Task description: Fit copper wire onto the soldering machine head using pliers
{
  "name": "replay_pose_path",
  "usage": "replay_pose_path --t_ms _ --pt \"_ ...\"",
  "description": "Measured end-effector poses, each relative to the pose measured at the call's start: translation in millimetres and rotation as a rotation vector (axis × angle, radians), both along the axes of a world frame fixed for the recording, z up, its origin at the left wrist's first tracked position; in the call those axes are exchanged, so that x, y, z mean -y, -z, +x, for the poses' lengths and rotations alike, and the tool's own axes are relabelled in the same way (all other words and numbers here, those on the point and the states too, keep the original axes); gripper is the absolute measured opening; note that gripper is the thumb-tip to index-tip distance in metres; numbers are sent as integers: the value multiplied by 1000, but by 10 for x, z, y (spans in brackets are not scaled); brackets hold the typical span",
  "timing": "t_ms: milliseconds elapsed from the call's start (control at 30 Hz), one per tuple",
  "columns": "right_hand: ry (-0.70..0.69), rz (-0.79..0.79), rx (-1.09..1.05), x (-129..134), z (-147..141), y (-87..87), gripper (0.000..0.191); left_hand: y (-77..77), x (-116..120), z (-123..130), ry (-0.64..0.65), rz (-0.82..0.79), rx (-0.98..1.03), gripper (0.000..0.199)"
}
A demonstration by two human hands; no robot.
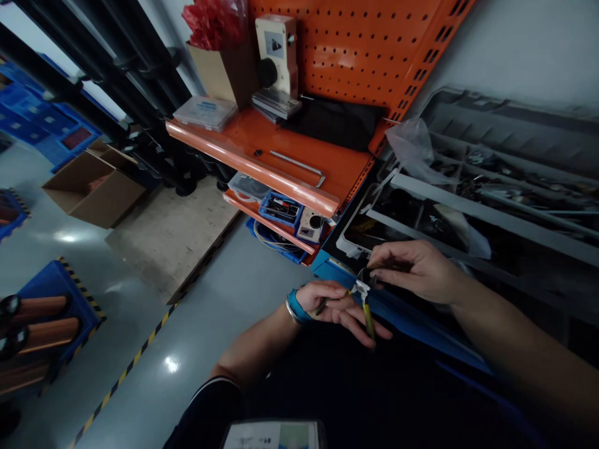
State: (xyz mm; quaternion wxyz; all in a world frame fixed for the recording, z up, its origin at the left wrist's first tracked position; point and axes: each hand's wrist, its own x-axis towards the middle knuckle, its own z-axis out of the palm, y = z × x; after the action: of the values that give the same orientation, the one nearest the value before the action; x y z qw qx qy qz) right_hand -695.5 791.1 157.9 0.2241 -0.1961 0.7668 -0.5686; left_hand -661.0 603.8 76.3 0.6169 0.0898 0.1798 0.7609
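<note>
Just right of centre, low in the frame, the left hand (339, 304) loosely holds yellow-handled pliers (361, 289), 2 handles spread; the right hand (416, 269) pinches by their head, on what I cannot tell. Seemingly adjusting them, which calls for steadiness.

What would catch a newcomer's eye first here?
Probably the bright orange pegboard at the top centre, with an orange shelf below it and crumpled red plastic topping a cardboard box on its left. Next, just right of centre, comes the yellow-handled tool at the left hand's fingers, with the right hand's fingertips at its head.
</note>
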Motion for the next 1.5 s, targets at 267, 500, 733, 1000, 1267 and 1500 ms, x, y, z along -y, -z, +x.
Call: replay_pose_path --t_ms 267,500,733,1000,1267,1500 --pt "-103 74 4 -65 8 -129 21 -55 2 32 13 -5 -15 45" --pt "-105 135 -9 -52 16 -173 19 -84 39 42 -10 47 -36 39" --pt "-122 186 -11 -80 -5 -146 22 -81 56 76 -36 61 -46 38" --pt "66 177 -271 -191 -22 -162 20 -56 49 82 -37 41 -39 40" --pt "-299 237 -446 -108 -32 -325 16 -24 30 54 -11 81 -35 41" --pt "-432 273 -365 -109 -101 -425 18 -54 29 33 6 101 -46 40"
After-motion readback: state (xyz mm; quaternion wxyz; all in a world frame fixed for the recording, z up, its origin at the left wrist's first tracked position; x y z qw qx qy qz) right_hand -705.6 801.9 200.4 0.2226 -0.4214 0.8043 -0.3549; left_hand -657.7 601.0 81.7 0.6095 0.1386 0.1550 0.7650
